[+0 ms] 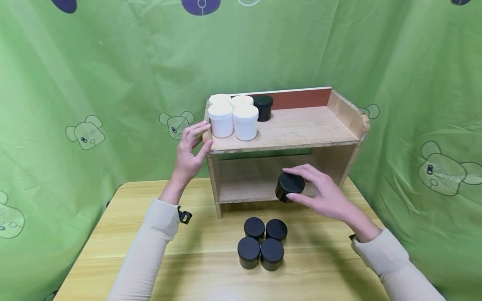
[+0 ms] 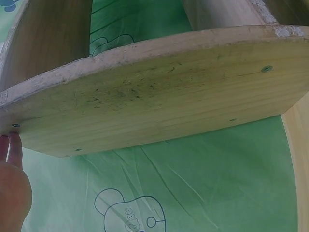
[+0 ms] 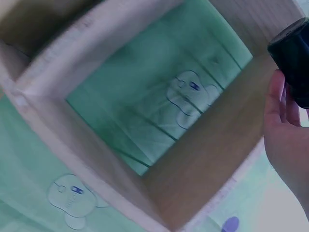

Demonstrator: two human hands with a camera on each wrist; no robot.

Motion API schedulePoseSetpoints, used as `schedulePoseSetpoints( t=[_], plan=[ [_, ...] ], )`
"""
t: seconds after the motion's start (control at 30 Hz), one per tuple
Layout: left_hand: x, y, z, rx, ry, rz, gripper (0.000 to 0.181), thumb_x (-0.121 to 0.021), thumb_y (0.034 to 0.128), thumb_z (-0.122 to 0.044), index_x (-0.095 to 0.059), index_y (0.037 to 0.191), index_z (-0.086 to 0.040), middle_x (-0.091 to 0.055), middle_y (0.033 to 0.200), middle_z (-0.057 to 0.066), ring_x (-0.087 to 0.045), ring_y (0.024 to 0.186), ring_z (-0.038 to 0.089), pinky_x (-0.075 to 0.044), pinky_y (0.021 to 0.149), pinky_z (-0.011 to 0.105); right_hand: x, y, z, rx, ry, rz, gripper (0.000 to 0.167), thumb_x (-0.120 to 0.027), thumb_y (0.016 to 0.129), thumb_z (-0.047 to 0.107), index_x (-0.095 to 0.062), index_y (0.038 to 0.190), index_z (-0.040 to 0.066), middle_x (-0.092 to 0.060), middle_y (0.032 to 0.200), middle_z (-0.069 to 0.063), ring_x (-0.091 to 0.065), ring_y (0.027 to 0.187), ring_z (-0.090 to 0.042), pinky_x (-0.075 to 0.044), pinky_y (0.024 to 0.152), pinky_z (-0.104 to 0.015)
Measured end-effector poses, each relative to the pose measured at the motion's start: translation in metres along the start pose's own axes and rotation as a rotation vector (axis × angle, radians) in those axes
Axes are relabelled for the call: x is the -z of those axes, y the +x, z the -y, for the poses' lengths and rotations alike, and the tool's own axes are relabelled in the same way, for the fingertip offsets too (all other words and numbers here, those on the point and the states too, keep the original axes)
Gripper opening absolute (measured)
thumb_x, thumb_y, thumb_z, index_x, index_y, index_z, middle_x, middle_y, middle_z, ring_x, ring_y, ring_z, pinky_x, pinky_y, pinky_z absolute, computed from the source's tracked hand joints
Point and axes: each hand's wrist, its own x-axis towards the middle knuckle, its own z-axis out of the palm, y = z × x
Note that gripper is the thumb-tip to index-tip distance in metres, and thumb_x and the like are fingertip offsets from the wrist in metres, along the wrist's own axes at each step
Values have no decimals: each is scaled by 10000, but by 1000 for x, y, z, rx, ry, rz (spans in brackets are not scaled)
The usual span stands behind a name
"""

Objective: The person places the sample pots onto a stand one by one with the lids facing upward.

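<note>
In the head view my right hand [image 1: 321,194] grips a black lidded jar [image 1: 290,184], thumb on the near side and fingers on the far side. The jar is in the air before the shelf's lower opening; the right wrist view shows the same jar [image 3: 294,58] at its right edge. My left hand [image 1: 191,154] touches the upper left end of the wooden shelf unit [image 1: 301,127]. Its fingertips rest on the outer side panel [image 2: 159,101] in the left wrist view. Several white lidded jars [image 1: 246,123] stand at the top left, beside one black jar [image 1: 263,109].
Several black jars [image 1: 272,253] stand grouped on the wooden table [image 1: 203,267] in front of the shelf. The lower shelf board [image 1: 248,177] lies behind the held jar. A green curtain [image 1: 124,75] hangs behind and on both sides.
</note>
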Motion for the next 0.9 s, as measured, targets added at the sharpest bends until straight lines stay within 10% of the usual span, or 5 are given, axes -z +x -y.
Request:
schedulePoseSetpoints(
  t=[0.9],
  plan=[
    [0, 0, 0, -13, -2, -5, 401, -635, 970, 36, -567, 1363, 69, -489, 1476, 244, -501, 1385, 383, -488, 1169, 479, 49, 77, 23, -61, 91, -111, 580, -750, 953, 181, -550, 1495, 126, -642, 1374, -121, -576, 1209, -217, -467, 971, -145]
  ],
)
